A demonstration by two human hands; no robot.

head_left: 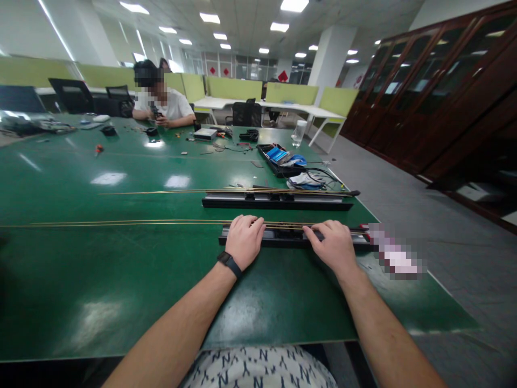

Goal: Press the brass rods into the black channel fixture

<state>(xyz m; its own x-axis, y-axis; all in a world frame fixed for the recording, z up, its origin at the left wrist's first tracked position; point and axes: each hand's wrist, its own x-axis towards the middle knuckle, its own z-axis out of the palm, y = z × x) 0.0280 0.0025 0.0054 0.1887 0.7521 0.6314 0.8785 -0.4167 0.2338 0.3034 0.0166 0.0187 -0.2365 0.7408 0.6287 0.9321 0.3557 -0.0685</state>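
Note:
A long black rail point(285, 243) with a pale channel lies across the green table in front of me. Thin brass-coloured rods point(133, 221) run along its far side and stretch well past its left end. My left hand point(244, 241) is closed over the left part of the rail, fingers bent over the far edge by the rods. Toward the right end, my right hand point(334, 246) is closed on the same rail, thumb pointing left along it. The undersides of both hands are hidden. Behind lies a second black rail point(278, 205), also with thin rods along it.
A black tray point(278, 170) holds blue items, with a glove point(305, 180) and cables beside it. Behind stands a clear cup point(299, 133). Across the table point(121, 291) a person point(172, 108) holds a small dark object. The table's right edge is near my right hand.

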